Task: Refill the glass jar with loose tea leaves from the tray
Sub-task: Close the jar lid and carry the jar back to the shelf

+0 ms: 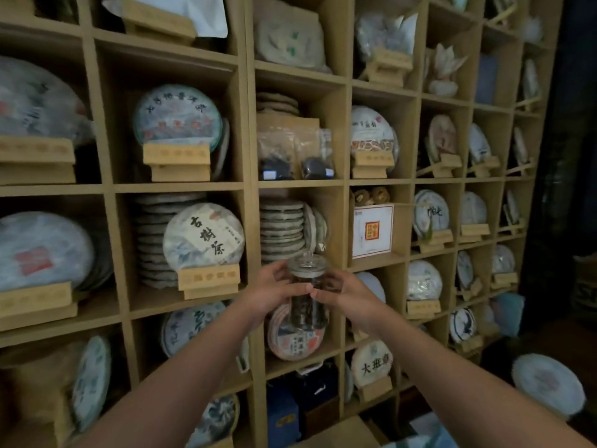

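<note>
Glass jar, lid on and part full of dark leaves, is hanging before the shelf wall; I'm clamping both grips round it, left hand and right hand. No tray showing. Smooth glass could slip, or the lid tip off.

A wooden cubby shelf holds wrapped tea cakes on stands, stacked discs and a white box.
</note>
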